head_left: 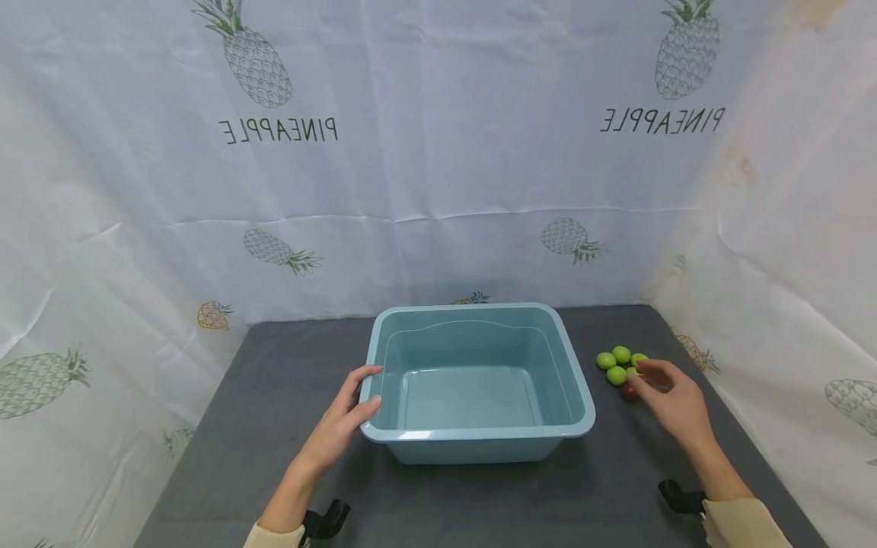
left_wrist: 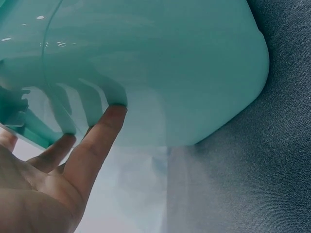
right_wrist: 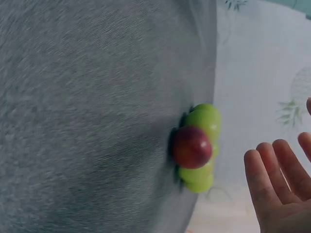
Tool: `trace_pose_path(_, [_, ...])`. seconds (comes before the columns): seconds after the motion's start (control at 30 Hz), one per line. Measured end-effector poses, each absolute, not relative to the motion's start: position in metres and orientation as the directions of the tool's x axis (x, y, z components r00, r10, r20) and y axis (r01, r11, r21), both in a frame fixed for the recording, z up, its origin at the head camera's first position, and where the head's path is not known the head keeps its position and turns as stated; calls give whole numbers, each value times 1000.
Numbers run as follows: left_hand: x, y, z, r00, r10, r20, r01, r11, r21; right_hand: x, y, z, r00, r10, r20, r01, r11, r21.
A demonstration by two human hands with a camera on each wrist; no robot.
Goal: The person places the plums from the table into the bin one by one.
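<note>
A blue-green plastic basin (head_left: 473, 435) stands on the dark table. At its left rim my left hand (head_left: 342, 411) grips the edge, with the thumb and a finger over the rim. In the left wrist view, other fingers (left_wrist: 95, 145) lie against the basin's outer wall. On the right, my right hand (head_left: 674, 403) hovers over several small green round fruits (head_left: 606, 361) and one dark red round fruit (head_left: 628, 393). The right wrist view shows the fingers extended and apart from the red fruit (right_wrist: 192, 147), which sits in front of the green ones (right_wrist: 206, 119).
Dark grey cloth covers the table (head_left: 288, 380). White curtains with pineapple prints (head_left: 438, 152) enclose the back and both sides. The basin's inside (head_left: 469, 396) shows only its bare floor and walls. Black wrist straps (head_left: 327, 520) are on both arms.
</note>
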State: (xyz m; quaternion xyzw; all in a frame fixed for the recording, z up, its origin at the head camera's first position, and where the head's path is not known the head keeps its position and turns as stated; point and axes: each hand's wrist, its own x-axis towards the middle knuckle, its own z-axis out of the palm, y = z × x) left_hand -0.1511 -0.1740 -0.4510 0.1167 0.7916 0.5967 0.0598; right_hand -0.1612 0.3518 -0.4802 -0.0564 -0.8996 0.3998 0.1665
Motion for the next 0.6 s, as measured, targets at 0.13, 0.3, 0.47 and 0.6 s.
trace_pose_path(0.13, [-151,-174,-450,-966,253,45,112,256,960,-165,357,-488,-940,260,219,19,683,-730])
trace_pose_path(0.3, [-151,-175,-452,-965,259,52,118,246,962,-166,366,-498,-950,263,170,63,694,-717])
trace_pose_path(0.47, [-152,-177,-453,-954,288,78,141,204,969,-167,369,-506,-959,263,108,105,683,-723])
trace_pose_path(0.6, [-151,-177,-453,-949,303,89,154,197,968,-167,371,-512,-959,277,65,144,668,-730])
